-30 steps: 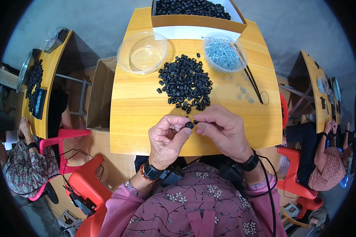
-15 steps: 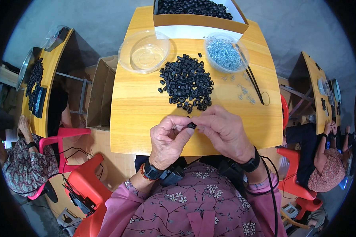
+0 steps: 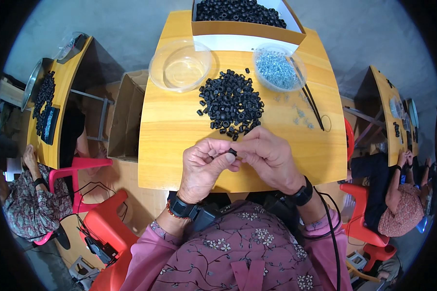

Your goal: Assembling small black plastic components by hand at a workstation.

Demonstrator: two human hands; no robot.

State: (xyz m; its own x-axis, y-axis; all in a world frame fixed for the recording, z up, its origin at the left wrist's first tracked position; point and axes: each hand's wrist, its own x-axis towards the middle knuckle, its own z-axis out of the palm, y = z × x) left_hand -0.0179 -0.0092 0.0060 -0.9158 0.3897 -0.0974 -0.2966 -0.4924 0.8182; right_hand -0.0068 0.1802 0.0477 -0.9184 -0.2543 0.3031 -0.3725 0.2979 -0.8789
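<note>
My left hand point(image 3: 199, 169) pinches a small black cylindrical part point(image 3: 232, 152) between thumb and fingers above the table's near edge. Thumb and fingertips of my right hand point(image 3: 272, 157) are pressed together against the same part; whether they grip something else too small to see, I cannot tell. Just beyond my hands lies a loose pile of black parts point(image 3: 232, 104), some with a hole in the end. A clear tub point(image 3: 281, 88) of tiny pale-blue, see-through pieces point(image 3: 276, 69) stands at the far right of the pile, with several pieces scattered point(image 3: 300, 114) beside it.
A clear bowl point(image 3: 154, 80) stands at the table's far left. A cardboard box point(image 3: 296, 39) full of black parts is at the back. Thin black sticks point(image 3: 314, 109) lean on the tub. People sit at side tables; a red chair point(image 3: 109, 220) is at my left.
Both hands stay together at the black part, shifting slightly; it now sits a little lower between my left thumb and fingers. The view has tilted slightly, and the table things appear lower.
</note>
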